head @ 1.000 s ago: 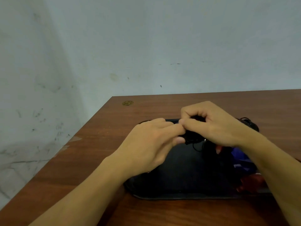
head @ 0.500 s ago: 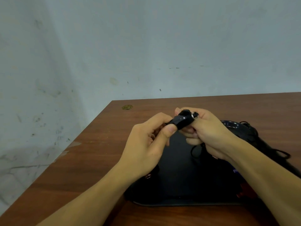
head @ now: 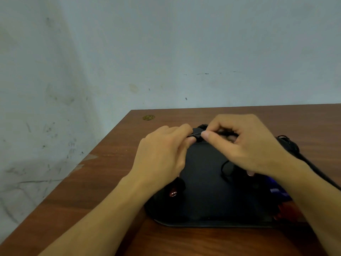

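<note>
Both hands meet above the far edge of a black mat lying on the wooden surface. The left hand has its fingers curled, and its fingertips pinch the left end of a small black part. The right hand is curled too, with thumb and forefinger pinching the same part from the right. The part is held just off the mat, between the two hands. A thin black cord loops down under the right hand. A small dark cylinder lies on the mat near the left wrist, and a round brass disc sits at the far left of the surface.
</note>
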Demonstrator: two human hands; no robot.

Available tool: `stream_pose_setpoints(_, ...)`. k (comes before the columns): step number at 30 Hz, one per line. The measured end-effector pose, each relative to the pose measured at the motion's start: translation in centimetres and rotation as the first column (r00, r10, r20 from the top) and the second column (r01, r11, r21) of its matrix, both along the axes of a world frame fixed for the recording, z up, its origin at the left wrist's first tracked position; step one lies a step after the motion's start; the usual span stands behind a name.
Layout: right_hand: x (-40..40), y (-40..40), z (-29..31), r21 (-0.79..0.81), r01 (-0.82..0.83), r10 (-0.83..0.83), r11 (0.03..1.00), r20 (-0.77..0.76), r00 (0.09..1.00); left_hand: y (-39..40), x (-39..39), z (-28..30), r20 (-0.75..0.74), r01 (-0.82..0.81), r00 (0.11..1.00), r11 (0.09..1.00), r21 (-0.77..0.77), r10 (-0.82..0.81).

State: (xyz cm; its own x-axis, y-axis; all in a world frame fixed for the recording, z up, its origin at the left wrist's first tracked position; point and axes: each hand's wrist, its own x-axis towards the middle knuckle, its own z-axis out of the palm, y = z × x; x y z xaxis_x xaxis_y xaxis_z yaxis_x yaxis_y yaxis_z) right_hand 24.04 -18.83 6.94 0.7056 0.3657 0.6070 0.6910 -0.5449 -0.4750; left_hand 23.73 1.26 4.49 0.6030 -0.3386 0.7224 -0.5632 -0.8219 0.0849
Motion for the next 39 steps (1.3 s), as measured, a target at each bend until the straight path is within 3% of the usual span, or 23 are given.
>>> stream_pose_setpoints(3,0.4,-0.8,0.4,0.108,0.012,-0.014,0.994,0.021,1.000,0.0,-0.3,0.3,0.015,0.066,0.998,0.988,0.141,-0.069)
stream_pose_setpoints(8,1.1,-1.2,0.1,0.223,-0.101,0.140,0.970,-0.165,0.976,0.1,-0.3,0.2,0.020,0.186,0.981,0.967,0.176,-0.192)
stream_pose_setpoints(13,1.4,-1.4,-0.8,0.437,-0.172,0.390,0.883,-0.479,0.787,-0.3,-0.5,0.0,-0.006,0.348,0.937,0.935,0.074,-0.348)
stream_pose_setpoints(16,1.5,-1.1,-1.1,0.522,-0.174,0.479,0.835,-0.533,0.697,-0.4,-0.5,-0.1,-0.051,0.396,0.916,0.918,-0.032,-0.397)
stream_pose_setpoints(22,1.1,0.0,-1.2,0.598,-0.100,0.488,0.796,-0.534,0.690,-0.5,-0.8,-0.3,-0.176,0.428,0.845,0.837,-0.342,-0.505)
stream_pose_setpoints(28,0.9,0.8,-1.8,0.601,-0.050,0.419,0.798,-0.493,0.763,-0.6,-0.3,-0.6,-0.197,0.390,0.839,0.813,-0.433,-0.508)
stream_pose_setpoints(32,1.0,0.9,-2.3,0.535,-0.060,0.344,0.842,-0.449,0.825,-0.5,-0.1,-0.6,-0.179,0.339,0.865,0.808,-0.482,-0.469)
stream_pose_setpoints(36,0.5,1.0,-2.7,0.161,-0.124,0.168,0.979,-0.298,0.940,0.4,0.8,-0.5,-0.148,0.211,0.933,0.829,-0.517,-0.329)
stream_pose_setpoints(39,-0.3,1.0,-2.2,-0.043,-0.162,0.149,0.986,-0.226,0.963,1.4,1.6,-0.6,-0.127,0.089,0.982,0.935,-0.342,-0.140)
